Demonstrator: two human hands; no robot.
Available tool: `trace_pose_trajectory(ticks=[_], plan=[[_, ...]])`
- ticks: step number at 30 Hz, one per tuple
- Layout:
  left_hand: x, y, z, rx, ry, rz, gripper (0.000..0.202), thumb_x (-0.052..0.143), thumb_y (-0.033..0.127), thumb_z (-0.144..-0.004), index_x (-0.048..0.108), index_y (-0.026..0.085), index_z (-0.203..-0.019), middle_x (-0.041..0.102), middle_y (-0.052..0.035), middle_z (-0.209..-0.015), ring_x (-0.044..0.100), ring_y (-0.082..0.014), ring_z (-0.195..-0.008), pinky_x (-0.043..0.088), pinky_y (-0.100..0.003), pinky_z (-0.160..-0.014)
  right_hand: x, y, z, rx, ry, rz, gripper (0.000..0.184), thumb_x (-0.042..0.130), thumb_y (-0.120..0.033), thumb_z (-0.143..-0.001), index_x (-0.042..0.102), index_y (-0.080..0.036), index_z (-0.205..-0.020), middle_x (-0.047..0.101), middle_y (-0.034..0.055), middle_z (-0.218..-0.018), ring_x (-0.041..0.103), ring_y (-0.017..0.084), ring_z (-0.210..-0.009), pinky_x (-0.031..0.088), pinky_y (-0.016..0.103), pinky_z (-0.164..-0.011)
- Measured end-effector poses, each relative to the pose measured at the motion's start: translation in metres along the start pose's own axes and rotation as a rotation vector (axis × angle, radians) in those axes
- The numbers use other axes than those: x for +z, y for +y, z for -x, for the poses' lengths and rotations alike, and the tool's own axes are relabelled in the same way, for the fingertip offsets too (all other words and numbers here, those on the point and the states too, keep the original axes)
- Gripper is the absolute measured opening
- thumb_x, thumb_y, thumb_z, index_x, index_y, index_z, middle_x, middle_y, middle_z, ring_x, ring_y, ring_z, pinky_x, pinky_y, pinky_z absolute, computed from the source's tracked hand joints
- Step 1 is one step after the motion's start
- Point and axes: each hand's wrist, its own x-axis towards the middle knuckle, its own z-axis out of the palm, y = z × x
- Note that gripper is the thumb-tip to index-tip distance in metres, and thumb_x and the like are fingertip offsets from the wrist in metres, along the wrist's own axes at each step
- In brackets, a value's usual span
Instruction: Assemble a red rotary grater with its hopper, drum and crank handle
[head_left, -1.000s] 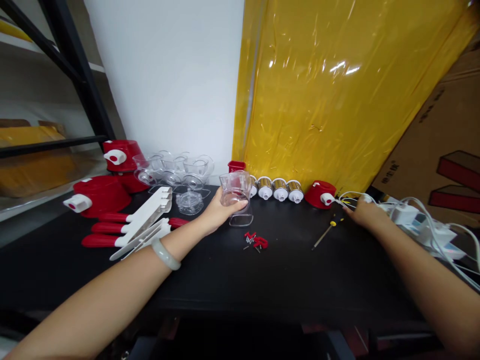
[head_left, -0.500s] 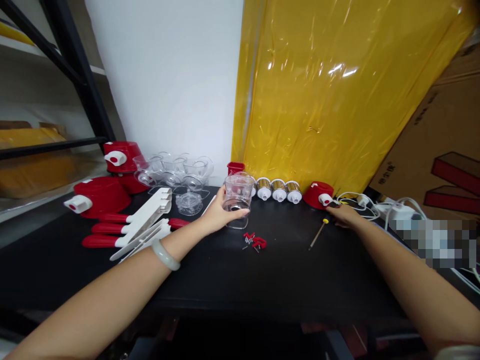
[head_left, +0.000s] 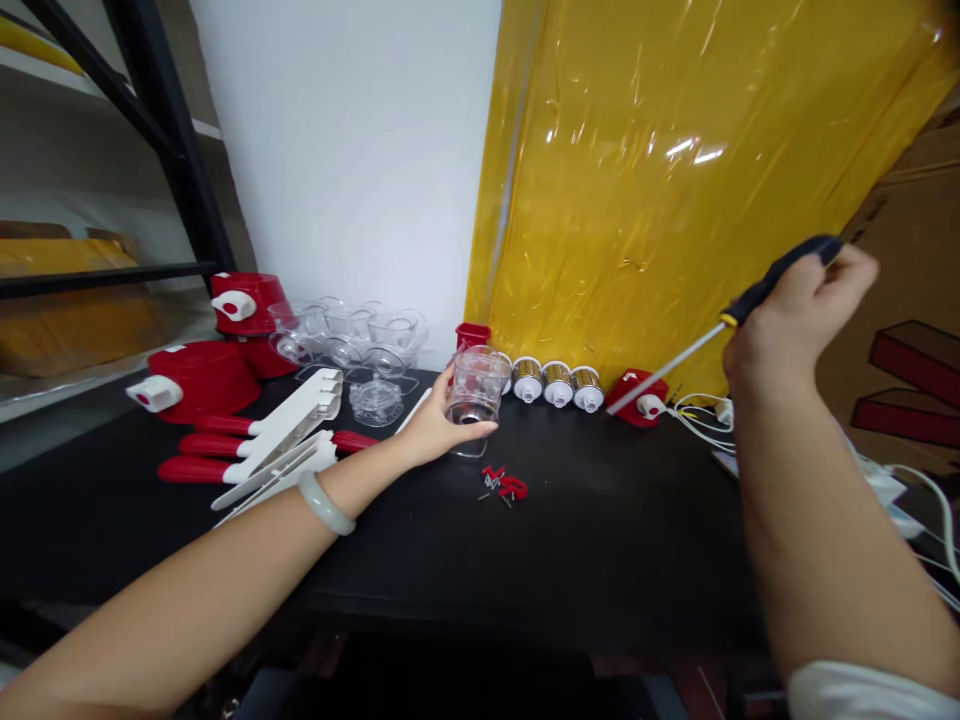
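Note:
My left hand (head_left: 439, 425) is closed around a clear plastic housing (head_left: 480, 380) that stands at the middle of the black table. Raised on the right, my right hand (head_left: 787, 310) grips the dark handle of a screwdriver (head_left: 694, 350), its shaft slanting down to the left. In front of the housing lie small red plastic parts (head_left: 514, 488) among several screws (head_left: 489, 485). A red chute-like piece (head_left: 472, 335) stands just behind the housing, and several metal grater drums (head_left: 557, 383) with white ends line up to its right.
Several clear plastic parts (head_left: 352, 330) stand at the back left beside red bases (head_left: 202, 380) with white knobs. White arms with red handles (head_left: 202, 445) lie stacked at the left. A red base (head_left: 637, 390) and white cables (head_left: 701, 415) sit at the right, before a yellow-wrapped panel (head_left: 600, 200).
My right hand has picked the screwdriver up from the table and raised it, now holding it by the handle. My left hand stays on the clear housing.

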Motion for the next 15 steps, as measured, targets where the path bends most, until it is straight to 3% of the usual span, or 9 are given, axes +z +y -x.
trace_pose_trajectory(ticks=[3,7,11,15], plan=[[-0.001,-0.001,0.002,0.027,-0.019,-0.019,0.107,0.084,0.034,-0.063,0.022,0.017,-0.149,0.047,-0.0212,-0.145,0.050,-0.0316,-0.132,0.036,-0.050,-0.113,0.044,-0.045,-0.012,-0.240,0.197,-0.135,0.021,0.025,-0.047,-0.099,0.030,-0.028,-0.105,0.045,0.0010,-0.106,0.055,0.024,-0.116,0.043,0.052,-0.095],[-0.002,-0.005,0.005,0.069,-0.042,-0.038,0.111,0.084,0.031,-0.062,0.019,0.019,-0.151,0.047,-0.0210,-0.145,0.048,-0.0323,-0.134,0.035,-0.051,-0.113,0.081,-0.075,0.008,-0.316,0.213,-0.251,0.024,0.028,-0.050,-0.099,0.030,-0.030,-0.112,0.035,-0.0001,-0.107,0.047,0.024,-0.121,0.033,0.053,-0.103],[-0.003,-0.005,0.007,0.082,-0.049,-0.052,0.113,0.085,0.030,-0.061,0.018,0.021,-0.153,0.043,-0.0186,-0.150,0.045,-0.0313,-0.136,0.034,-0.049,-0.114,0.087,-0.065,0.025,-0.350,0.209,-0.262,0.029,0.036,-0.050,-0.097,0.036,-0.026,-0.112,0.036,0.0002,-0.104,0.050,0.020,-0.111,0.038,0.049,-0.100],[-0.001,0.002,0.007,0.028,-0.040,-0.064,0.113,0.085,0.030,-0.060,0.021,0.020,-0.153,0.049,-0.0184,-0.146,0.049,-0.0317,-0.133,0.035,-0.050,-0.113,0.084,-0.047,0.021,-0.293,0.240,-0.288,0.025,0.037,-0.046,-0.096,0.036,-0.024,-0.107,0.036,-0.0030,-0.095,0.055,0.015,-0.098,0.040,0.046,-0.094]])
